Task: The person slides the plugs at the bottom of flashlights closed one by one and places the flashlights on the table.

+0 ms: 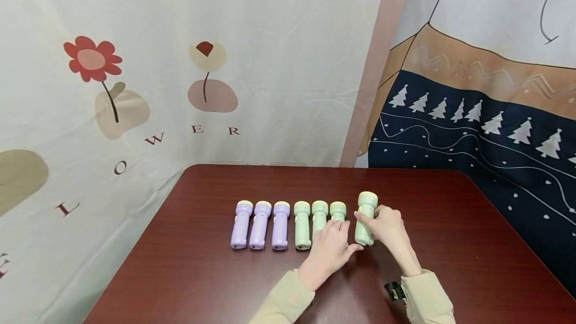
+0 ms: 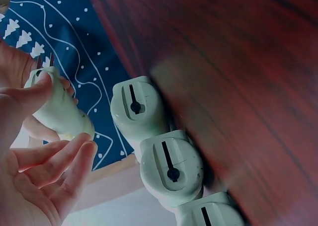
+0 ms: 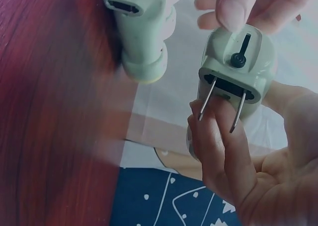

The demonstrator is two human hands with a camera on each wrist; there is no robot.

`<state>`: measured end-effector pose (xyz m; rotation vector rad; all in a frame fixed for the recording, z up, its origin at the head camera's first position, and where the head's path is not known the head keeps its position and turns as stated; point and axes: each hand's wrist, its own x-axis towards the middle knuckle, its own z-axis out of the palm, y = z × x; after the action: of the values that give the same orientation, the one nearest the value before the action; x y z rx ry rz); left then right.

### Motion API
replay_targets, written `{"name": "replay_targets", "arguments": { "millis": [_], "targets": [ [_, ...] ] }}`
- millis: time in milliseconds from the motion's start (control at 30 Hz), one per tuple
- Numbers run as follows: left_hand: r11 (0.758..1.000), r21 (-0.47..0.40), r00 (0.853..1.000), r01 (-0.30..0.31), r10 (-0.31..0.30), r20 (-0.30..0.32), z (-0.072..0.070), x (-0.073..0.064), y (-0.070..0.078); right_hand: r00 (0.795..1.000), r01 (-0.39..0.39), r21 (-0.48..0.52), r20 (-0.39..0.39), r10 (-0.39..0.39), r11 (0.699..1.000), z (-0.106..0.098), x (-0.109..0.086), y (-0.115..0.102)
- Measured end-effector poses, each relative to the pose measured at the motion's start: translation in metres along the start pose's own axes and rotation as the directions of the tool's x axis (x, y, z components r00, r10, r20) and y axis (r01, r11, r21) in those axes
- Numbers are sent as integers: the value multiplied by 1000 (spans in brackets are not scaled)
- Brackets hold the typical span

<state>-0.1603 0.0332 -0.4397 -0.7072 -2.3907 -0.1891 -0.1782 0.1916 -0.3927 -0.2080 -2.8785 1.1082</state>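
My right hand [image 1: 390,226] grips a pale green flashlight [image 1: 366,209] at the right end of the row, its yellow-rimmed head pointing away from me. In the right wrist view, two metal plug prongs [image 3: 238,112] stick out of its tail, beside a black slider [image 3: 238,60]. My left hand [image 1: 330,244] reaches across from the left, its thumb [image 2: 36,92] at the tail of that flashlight and its other fingers loosely extended. Three more green flashlights [image 1: 302,224] lie side by side, the rightmost partly hidden behind the left hand.
Three purple flashlights [image 1: 280,226] lie left of the green ones, lined up the same way on the dark red wooden table [image 1: 189,274]. Behind the table hang a pale flower-print cloth [image 1: 288,64] and a navy cloth with white trees [image 1: 432,139].
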Motion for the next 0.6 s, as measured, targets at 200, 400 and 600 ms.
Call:
{"name": "replay_targets", "arguments": {
  "millis": [200, 400, 600],
  "targets": [
    [1000, -15, 1000, -9, 9, -13, -2, 2, 2, 1000, 14, 0, -4, -14, 1000, 2, -1, -5],
    [999, -31, 1000, -18, 17, -25, -4, 2, 3, 1000, 13, 7, 3, -13, 1000, 3, -3, -8],
    [999, -49, 999, -20, 19, -26, -4, 2, 3, 1000, 12, 4, 5, -12, 1000, 3, -3, -10]
  ]
}}
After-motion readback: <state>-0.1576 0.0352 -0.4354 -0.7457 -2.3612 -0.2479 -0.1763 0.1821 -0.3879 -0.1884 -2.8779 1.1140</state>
